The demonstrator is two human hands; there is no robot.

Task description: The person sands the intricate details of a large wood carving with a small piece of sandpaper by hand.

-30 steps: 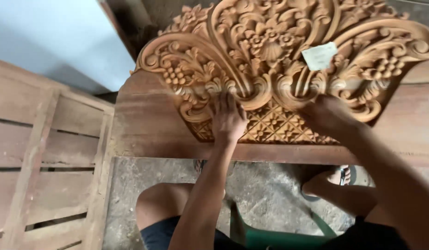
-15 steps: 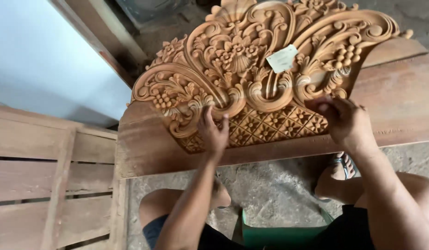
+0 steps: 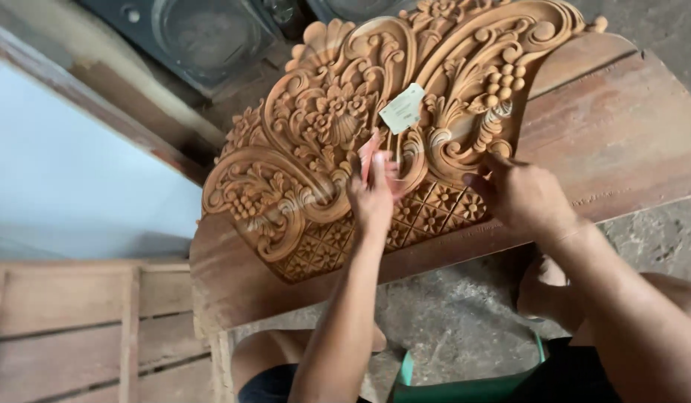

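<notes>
A large carved wooden panel [image 3: 315, 149] with scrolls, flowers and grape clusters lies on a reddish wooden bench [image 3: 614, 134]. My left hand [image 3: 371, 200] is on the middle of the carving, just above its lattice part, and pinches a small pink sheet [image 3: 369, 149] against the wood. My right hand [image 3: 520, 195] presses on the panel's lower right, fingers curled into the relief below a grape cluster. A pale paper tag [image 3: 402, 109] is stuck on the carving just above my left hand.
A slatted wooden frame [image 3: 62, 328] lies at the lower left, beside a pale blue panel [image 3: 69, 186]. A dark round object [image 3: 203, 30] stands behind the carving. Below the bench are the concrete floor [image 3: 465, 321], my knees and a green seat edge [image 3: 465, 389].
The view has swung, so the panel now sits tilted in the frame. My left hand has moved up the carving's middle, and the pink sheet now shows in its fingers. My right hand stays on the lower right.
</notes>
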